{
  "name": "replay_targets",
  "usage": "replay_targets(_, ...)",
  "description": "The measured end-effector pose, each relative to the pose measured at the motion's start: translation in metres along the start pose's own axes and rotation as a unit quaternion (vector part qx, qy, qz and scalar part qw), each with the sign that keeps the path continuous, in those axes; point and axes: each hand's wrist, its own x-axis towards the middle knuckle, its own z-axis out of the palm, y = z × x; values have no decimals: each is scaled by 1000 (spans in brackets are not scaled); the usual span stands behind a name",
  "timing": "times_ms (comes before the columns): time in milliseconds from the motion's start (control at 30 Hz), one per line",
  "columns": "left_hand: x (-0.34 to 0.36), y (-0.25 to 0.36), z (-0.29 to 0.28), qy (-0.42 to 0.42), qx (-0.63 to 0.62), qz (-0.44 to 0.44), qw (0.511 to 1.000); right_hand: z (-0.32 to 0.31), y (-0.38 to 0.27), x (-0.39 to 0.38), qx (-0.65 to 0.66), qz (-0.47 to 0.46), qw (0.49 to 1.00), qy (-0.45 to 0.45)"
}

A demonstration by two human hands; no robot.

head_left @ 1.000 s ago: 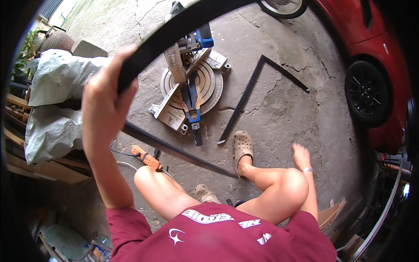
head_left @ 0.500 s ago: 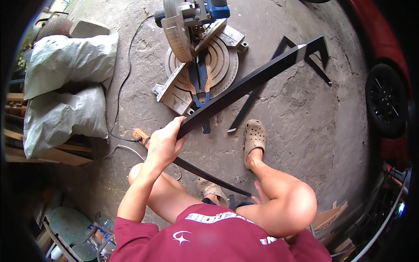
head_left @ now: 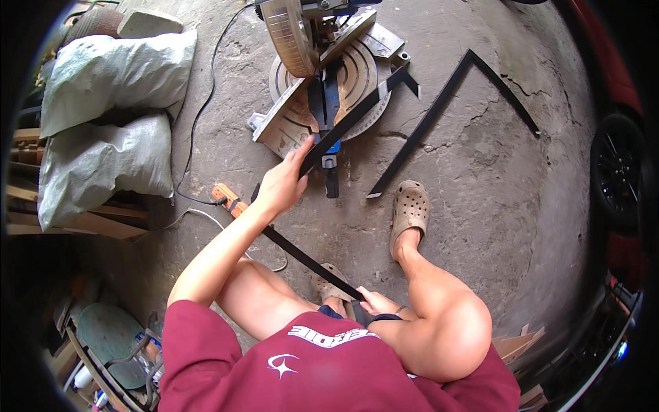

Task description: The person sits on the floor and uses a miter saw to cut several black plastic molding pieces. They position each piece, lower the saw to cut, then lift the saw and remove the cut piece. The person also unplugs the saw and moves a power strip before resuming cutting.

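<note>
My left hand [head_left: 281,184] grips a long black metal bar [head_left: 347,125] near its close end. The bar slants up and right across the front of a miter saw [head_left: 328,89], and its far end has a short bent return. A second black length [head_left: 302,257] runs from beneath my left wrist toward my lap. Its lower end is pinched by my right hand [head_left: 381,303], beside my knee. My left hand and arm hide whether the two lengths join. An L-shaped black metal piece [head_left: 434,106] lies on the concrete floor to the right of the saw.
An orange power strip [head_left: 228,199] with cords lies left of my feet. Two white woven sacks [head_left: 106,168] rest on wood at the left. A red car's wheel [head_left: 616,165] stands at the right. Beige clogs [head_left: 410,209] are on my feet.
The bar in my left hand has swung down and left, its far end now nearer the saw. My right hand, earlier off the lower length, has closed on its end.
</note>
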Motion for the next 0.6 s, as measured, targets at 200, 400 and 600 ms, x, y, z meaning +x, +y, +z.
replay_targets(200,59,-56,30,52,301,103,947,3,1,19,-44,8,998,-43)
replay_targets(400,89,-77,48,39,372,184,909,-12,22,63,-56,21,995,-75)
replay_targets(600,93,-87,44,39,364,184,912,-93,86,151,-303,-49,946,-103)
